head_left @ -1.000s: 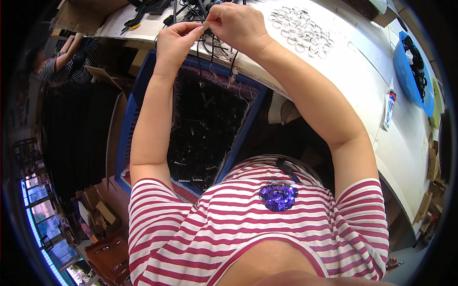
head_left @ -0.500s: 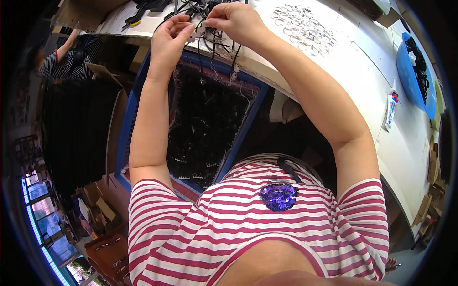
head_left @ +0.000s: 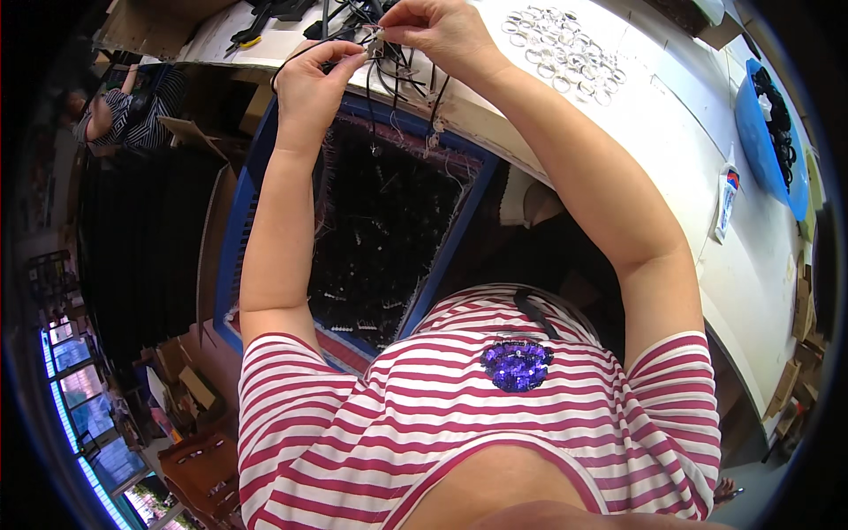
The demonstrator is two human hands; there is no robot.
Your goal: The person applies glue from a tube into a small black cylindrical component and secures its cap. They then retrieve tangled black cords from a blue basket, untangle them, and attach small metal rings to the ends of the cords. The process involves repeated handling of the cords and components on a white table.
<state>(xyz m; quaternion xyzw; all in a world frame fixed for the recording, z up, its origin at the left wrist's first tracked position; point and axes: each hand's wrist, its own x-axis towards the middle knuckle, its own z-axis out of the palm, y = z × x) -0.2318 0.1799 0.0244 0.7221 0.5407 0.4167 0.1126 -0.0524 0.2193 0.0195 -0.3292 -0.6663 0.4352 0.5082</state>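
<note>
Both of my hands are raised over the table's near edge at the top of the view. My left hand (head_left: 309, 88) is pinched, thumb against fingers, on a thin black cord that loops round behind it. Close beside it, the fingertips of my right hand (head_left: 446, 40) are pressed together at a small pale piece too tiny to name. A tangle of black cords (head_left: 402, 78) lies under and between the hands, with several ends hanging over the edge. Right of the hands, many silver rings (head_left: 565, 57) are spread on the white table (head_left: 618, 150).
Below the table edge stands a blue crate (head_left: 446, 269) lined with fabric and filled with black pieces (head_left: 371, 230). A glue tube (head_left: 726, 203) and a blue basin (head_left: 751, 132) of black items are at right. Far left are a cardboard box (head_left: 150, 31) and another person (head_left: 132, 115).
My hands have shifted slightly at the cords, the left fingers lower and the black cord now showing as a loop round that hand. The other person's arm at far left has moved.
</note>
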